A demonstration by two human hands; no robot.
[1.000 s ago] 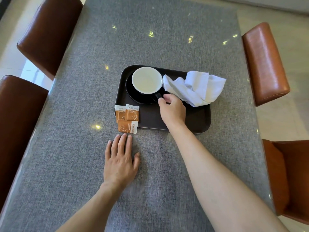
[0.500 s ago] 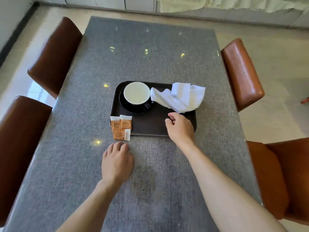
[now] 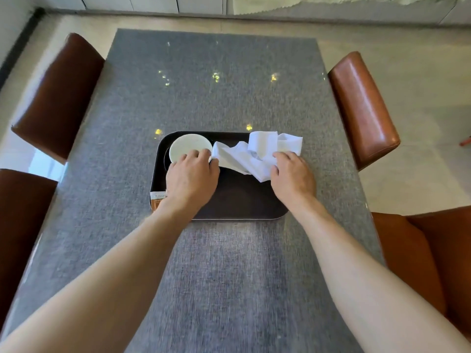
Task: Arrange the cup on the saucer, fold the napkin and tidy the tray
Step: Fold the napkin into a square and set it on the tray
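Observation:
A dark brown tray (image 3: 229, 212) lies in the middle of the grey table. At its far left a white-lined cup (image 3: 188, 146) stands on a dark saucer (image 3: 167, 159). A crumpled white napkin (image 3: 254, 151) lies across the tray's far right, one end hanging over the rim. My left hand (image 3: 191, 179) covers the cup's near side, its thumb and forefinger closed on the napkin's left corner. My right hand (image 3: 293, 177) grips the napkin's right part, fingers on top and thumb at its near edge. Orange sugar packets (image 3: 158, 198) peek out at the tray's near left corner, mostly hidden by my left wrist.
The grey cloth-covered table (image 3: 229, 276) stretches toward me. Brown leather chairs stand at the far left (image 3: 58, 98), near left (image 3: 20, 225), far right (image 3: 364, 108) and near right (image 3: 420, 250). Pale floor lies beyond the table's edges.
My left hand left the table and reached over the tray to the cup and napkin corner. My right hand moved from the tray's near edge up onto the napkin. The view tilted up.

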